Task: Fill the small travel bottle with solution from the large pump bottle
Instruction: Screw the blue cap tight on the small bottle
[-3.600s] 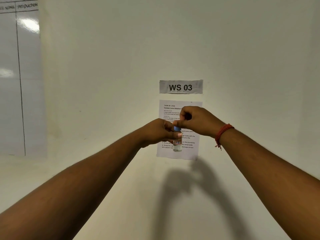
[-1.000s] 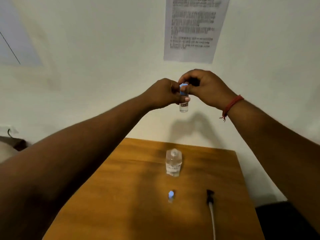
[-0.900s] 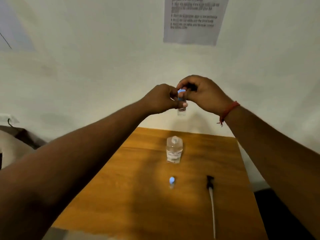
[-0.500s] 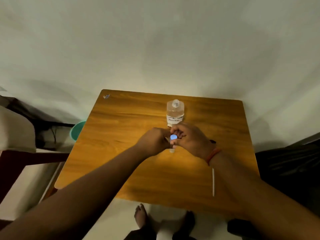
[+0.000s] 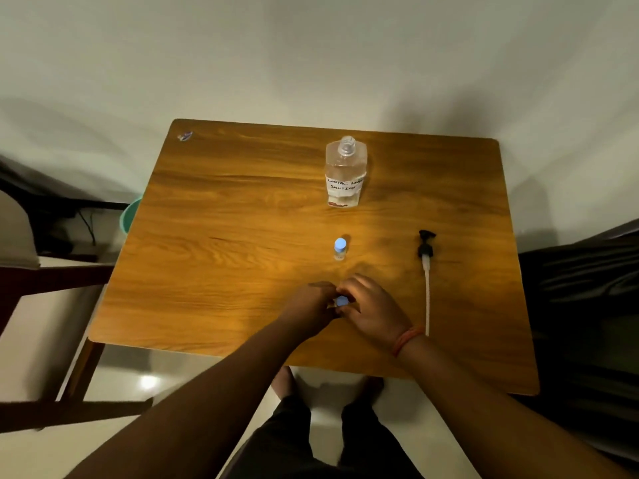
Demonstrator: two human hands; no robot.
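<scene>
A large clear bottle (image 5: 345, 171) with a handwritten label stands uncapped at the back of the wooden table (image 5: 221, 243). Its black pump head with a long white tube (image 5: 426, 271) lies to the right. A small bottle with a blue cap (image 5: 340, 248) stands alone mid-table. Near the front edge, my left hand (image 5: 309, 307) and my right hand (image 5: 371, 307) are curled together around another small travel bottle, of which only the blue cap (image 5: 342, 301) shows between the fingers. Its body is hidden.
A pale wall rises right behind the table. A teal tub (image 5: 128, 217) sits on the floor at the table's left edge, beside a dark wooden frame (image 5: 52, 281). Dark furniture (image 5: 581, 305) stands to the right. My feet show below the front edge.
My hands came down from in front of the wall to the table's front, still around the small bottle. The view tilted downward, showing the whole table.
</scene>
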